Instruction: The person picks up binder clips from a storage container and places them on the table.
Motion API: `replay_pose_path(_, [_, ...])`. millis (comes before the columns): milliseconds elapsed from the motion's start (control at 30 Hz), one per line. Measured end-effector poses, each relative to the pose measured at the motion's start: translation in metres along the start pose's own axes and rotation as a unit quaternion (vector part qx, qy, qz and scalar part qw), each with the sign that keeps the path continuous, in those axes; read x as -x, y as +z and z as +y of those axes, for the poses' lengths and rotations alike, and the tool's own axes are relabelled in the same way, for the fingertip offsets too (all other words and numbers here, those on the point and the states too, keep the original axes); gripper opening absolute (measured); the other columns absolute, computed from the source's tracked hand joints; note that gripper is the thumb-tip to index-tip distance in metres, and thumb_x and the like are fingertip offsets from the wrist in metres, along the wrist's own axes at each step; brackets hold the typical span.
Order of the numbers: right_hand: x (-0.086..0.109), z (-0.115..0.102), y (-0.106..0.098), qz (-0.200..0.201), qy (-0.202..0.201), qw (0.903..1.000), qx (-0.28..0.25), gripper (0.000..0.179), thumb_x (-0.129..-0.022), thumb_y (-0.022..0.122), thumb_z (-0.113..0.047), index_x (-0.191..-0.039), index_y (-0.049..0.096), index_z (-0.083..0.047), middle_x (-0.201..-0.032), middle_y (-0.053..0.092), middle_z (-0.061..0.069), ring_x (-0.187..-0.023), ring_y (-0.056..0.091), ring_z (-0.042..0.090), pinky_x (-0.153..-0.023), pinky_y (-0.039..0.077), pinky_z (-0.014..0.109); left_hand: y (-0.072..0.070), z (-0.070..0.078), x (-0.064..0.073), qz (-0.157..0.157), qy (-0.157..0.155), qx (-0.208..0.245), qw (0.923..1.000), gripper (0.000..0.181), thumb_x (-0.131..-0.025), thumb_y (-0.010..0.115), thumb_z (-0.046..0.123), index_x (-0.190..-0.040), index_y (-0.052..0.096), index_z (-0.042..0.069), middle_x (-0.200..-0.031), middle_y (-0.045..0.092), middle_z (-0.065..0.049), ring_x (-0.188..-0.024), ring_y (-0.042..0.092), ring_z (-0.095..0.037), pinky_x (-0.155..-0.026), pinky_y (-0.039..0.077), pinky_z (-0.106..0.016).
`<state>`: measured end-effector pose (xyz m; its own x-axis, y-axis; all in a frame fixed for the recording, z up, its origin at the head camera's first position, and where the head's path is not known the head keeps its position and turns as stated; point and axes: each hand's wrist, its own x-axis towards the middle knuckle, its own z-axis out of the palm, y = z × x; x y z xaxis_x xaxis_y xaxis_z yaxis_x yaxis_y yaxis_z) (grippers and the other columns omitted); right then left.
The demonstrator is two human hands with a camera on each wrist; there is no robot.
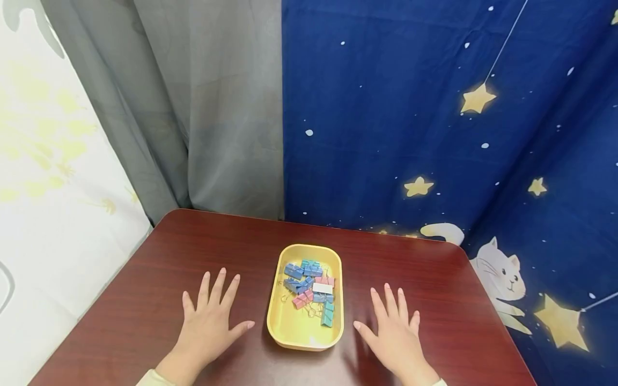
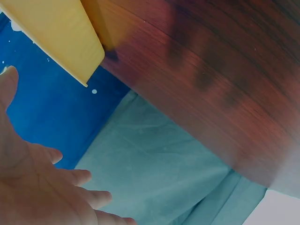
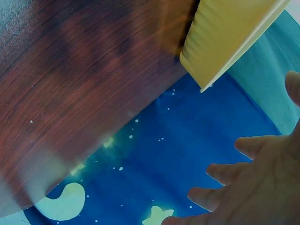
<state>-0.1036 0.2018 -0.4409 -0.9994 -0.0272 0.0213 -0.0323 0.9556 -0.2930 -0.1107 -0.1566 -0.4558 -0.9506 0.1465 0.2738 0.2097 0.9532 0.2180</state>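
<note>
A yellow tray [image 1: 305, 336] stands mid-table, holding several binder clips heaped toward its far half. Among them show a pink clip [image 1: 303, 299], a teal clip [image 1: 327, 314], a blue clip [image 1: 294, 271] and a white clip [image 1: 322, 288]. To the tray's left, my left hand [image 1: 207, 327] hovers palm down over the table with fingers spread. My right hand [image 1: 396, 335] does the same on the right side, its thumb toward the tray. Both hands hold nothing and are apart from the tray. In each wrist view the tray's outer wall [image 2: 61, 33] appears beside the hand.
The dark red wooden table [image 1: 232, 241] has rounded far corners. Behind it hang a grey curtain [image 1: 232, 107] and a blue curtain [image 1: 367, 118] printed with stars and a cat. White patterned cloth [image 1: 48, 214] hangs at the left.
</note>
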Motion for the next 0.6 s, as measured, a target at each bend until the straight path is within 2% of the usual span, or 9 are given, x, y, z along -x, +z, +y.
replay_pose_path(600, [-0.0023,-0.0045,-0.0033,0.006,-0.011,0.9998,-0.015,0.081,-0.086,0.065,-0.053,-0.150,0.035,-0.013,-0.157,0.020,0.020,-0.144,0.006,0.043,-0.103,0.010,0.074,0.0005,0.0059,-0.0048,-0.033,-0.006,0.031,0.9989,0.092,-0.080,0.069,0.058,-0.151,0.031,0.014,-0.157,0.022,-0.019,-0.143,0.011,-0.045,-0.101,0.013,-0.074])
